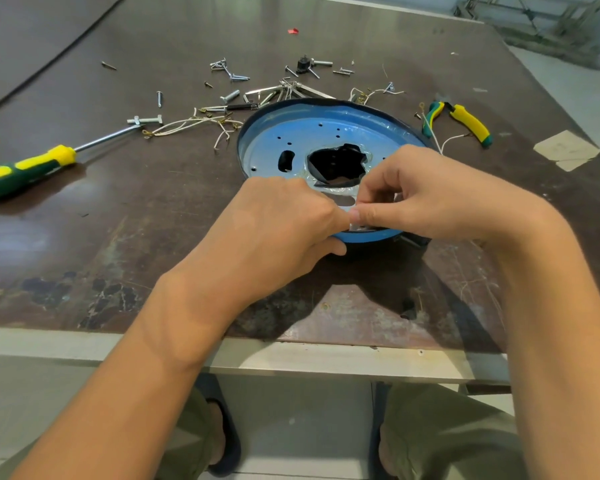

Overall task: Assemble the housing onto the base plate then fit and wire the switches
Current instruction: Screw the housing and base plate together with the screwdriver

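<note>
Worn dark-brown tabletop (118,237), pale metal front edge. Your left hand (284,223) is curled on the near rim of the blue round metal plate (291,133), thumb under it. Your right hand (440,195) pinches a small silver metal part (359,227) at that same rim. The plate sits mid-table. Yellow-green screwdriver (25,168) lies left, yellow-green pliers (465,121) right. Loose silver screws (229,76) and white wires (181,126) lie behind, and a small black switch (303,65) farthest.

place: workshop
bench: worn, scratched dark worktop (118,237) on a pale metal frame
tools: screwdriver (25,169) and pliers (465,121), yellow-green handles, lying loose
hardware: screws and bolts (230,95), wire pieces (187,124) scattered across the top
background: bare pale floor (568,81), metal framework (534,12)
</note>
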{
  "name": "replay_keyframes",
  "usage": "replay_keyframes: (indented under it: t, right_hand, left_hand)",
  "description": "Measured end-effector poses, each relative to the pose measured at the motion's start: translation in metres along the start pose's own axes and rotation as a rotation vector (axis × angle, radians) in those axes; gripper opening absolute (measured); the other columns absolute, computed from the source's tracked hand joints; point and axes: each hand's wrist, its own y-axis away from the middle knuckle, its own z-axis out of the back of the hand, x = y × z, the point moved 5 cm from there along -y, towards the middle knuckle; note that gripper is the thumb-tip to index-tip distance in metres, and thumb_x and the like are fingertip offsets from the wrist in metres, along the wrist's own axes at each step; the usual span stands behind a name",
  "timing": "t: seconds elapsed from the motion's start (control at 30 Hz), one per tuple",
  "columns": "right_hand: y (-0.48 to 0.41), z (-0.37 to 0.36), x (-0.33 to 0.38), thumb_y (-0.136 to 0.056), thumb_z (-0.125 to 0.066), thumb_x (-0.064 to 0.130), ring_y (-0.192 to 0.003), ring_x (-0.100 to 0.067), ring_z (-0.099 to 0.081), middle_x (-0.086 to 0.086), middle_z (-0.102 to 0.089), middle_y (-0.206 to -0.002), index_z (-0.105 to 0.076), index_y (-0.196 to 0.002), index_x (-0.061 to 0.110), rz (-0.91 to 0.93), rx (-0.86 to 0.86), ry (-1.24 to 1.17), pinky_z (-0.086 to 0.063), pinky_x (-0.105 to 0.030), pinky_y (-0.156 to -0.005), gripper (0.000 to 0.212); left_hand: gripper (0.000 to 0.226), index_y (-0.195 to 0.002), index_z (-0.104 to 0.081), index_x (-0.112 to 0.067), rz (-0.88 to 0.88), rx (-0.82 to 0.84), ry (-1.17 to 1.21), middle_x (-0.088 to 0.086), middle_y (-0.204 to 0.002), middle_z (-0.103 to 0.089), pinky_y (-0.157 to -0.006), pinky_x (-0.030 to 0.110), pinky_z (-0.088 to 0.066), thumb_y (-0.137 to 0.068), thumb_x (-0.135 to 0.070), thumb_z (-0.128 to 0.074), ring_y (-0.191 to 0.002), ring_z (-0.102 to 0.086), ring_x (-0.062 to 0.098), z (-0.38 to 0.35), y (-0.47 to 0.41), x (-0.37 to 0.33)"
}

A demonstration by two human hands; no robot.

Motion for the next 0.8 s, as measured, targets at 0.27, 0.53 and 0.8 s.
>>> replay_keyframes:
  t: [0.27, 0.53, 0.8]
  right_hand:
    - [-0.004, -0.002, -0.003, -0.087, -0.07, 0.043, -0.059, 0.003, -0.056, 0.023, -0.064, -0.064, -0.068, -0.073, 0.033, -0.038, -0.041, 0.048, -0.04, -0.012, -0.053, 0.017]
    - [0.013, 0.0, -0.004, -0.09, -0.063, 0.04, -0.076, -0.008, -0.068, 0.013, -0.075, -0.084, -0.078, -0.094, 0.035, -0.054, 0.142, -0.064, -0.056, -0.032, -0.075, 0.016]
    - [0.007, -0.004, -0.004, -0.087, -0.073, 0.033, -0.068, -0.003, -0.064, 0.013, -0.073, -0.076, -0.078, -0.087, 0.031, -0.011, 0.057, -0.086, -0.05, -0.017, -0.062, 0.006]
  left_hand:
    - [0.033, -0.12, -0.062, -0.037, 0.014, 0.016, -0.026, -0.011, -0.107, -0.071, -0.07, 0.037, -0.053, -0.098, -0.053, -0.043, -0.093, -0.066, 0.016, -0.002, 0.0, -0.001]
    - [0.024, -0.104, -0.071, -0.034, -0.011, 0.009, 0.126, -0.02, -0.118, -0.064, -0.065, 0.026, -0.046, -0.093, -0.046, -0.053, -0.1, -0.063, 0.008, -0.002, 0.002, 0.002]
    - [0.029, -0.114, -0.063, -0.035, -0.044, 0.014, 0.016, -0.017, -0.119, -0.062, -0.067, 0.031, -0.048, -0.1, -0.046, -0.041, -0.103, -0.062, 0.011, -0.001, 0.002, -0.004]
